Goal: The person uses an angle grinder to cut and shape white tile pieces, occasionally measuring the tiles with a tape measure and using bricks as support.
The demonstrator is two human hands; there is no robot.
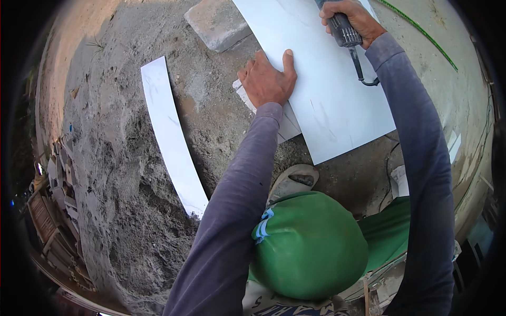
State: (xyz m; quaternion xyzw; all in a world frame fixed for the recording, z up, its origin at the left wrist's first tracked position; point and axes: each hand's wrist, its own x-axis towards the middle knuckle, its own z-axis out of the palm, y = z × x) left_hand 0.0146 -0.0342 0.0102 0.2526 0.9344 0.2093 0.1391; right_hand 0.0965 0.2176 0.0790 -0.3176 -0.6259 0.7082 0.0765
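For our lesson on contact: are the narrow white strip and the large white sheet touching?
Apart. The head view shows dusty ground between the narrow strip and the large sheet.

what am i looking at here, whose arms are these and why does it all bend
This one picture comes from a fisheye camera worn on a person's head, looking down, so straight edges bend toward the rim. No robot: those are the wearer's own arms, in dark sleeves. The right hand grips a dark corded power tool above a large white panel. The left hand rests at its left edge. A narrow white strip lies on rough ground to the left. The green bulge is a clothed knee.
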